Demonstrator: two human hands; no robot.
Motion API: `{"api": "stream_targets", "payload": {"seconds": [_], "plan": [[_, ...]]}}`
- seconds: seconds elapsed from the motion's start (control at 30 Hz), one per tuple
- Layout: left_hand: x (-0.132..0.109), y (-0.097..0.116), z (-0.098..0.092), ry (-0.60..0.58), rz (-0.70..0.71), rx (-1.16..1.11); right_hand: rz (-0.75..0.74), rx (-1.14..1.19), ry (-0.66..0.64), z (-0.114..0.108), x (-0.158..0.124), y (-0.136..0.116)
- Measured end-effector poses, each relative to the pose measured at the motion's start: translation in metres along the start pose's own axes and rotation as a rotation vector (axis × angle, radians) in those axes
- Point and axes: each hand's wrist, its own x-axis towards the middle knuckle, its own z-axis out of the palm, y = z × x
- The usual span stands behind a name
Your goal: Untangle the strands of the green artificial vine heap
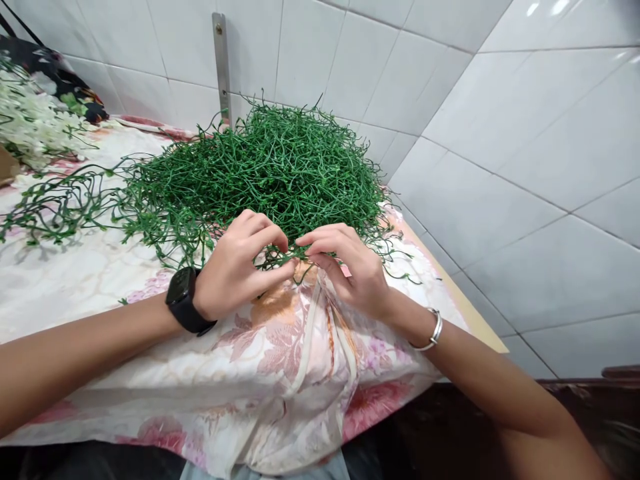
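A big tangled heap of thin green artificial stems lies on the floral cloth. At the heap's near edge my left hand, with a black band on its wrist, has thumb and fingers curled in around a green stem. Facing it, my right hand bends its fingers and thumb together on the same small bit of green stem. Only a narrow gap separates the two sets of fingertips. Exactly where each fingertip touches the stem is partly hidden.
White artificial flowers lie at the far left beside a dark patterned bag. Loose green stems spread leftward from the heap. Behind stands a white tiled wall with a metal strip. A tan board edge shows at right.
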Motion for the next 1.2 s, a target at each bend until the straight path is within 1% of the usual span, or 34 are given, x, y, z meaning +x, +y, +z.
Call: {"api": "stream_targets", "payload": {"seconds": [0.13,0.27,0.4,0.53,0.6,0.67,0.73,0.83,0.93,1.03,1.2], "plan": [[0.000,0.000,-0.001,-0.007,0.019,0.021,0.008,0.095,-0.023,0.002,-0.002,0.001],[0.000,0.000,-0.002,-0.006,0.106,0.012,-0.005,0.022,-0.002,0.002,-0.001,-0.001],[0.001,0.000,-0.001,-0.043,0.184,-0.052,-0.005,-0.045,0.000,0.002,-0.001,-0.003],[0.001,0.000,-0.001,-0.078,0.136,-0.073,0.081,0.005,0.055,0.004,-0.004,-0.003],[0.002,-0.001,-0.001,-0.116,0.123,-0.084,0.127,0.061,0.055,0.004,-0.005,-0.002],[0.002,-0.003,-0.001,-0.152,0.145,-0.100,0.162,0.119,0.036,0.003,-0.005,-0.003],[0.002,-0.004,0.000,-0.160,0.176,-0.107,0.203,0.195,0.008,0.000,-0.004,-0.005],[0.002,-0.006,0.002,-0.121,0.204,-0.098,0.275,0.305,-0.045,-0.004,-0.002,-0.008],[0.001,-0.006,0.003,-0.064,0.212,-0.097,0.303,0.376,-0.116,-0.005,0.000,-0.010],[0.000,-0.005,0.004,-0.036,0.199,-0.094,0.332,0.439,-0.193,-0.004,0.000,-0.009],[-0.001,-0.005,0.004,-0.019,0.174,-0.093,0.390,0.553,-0.221,-0.004,0.000,-0.007]]}}
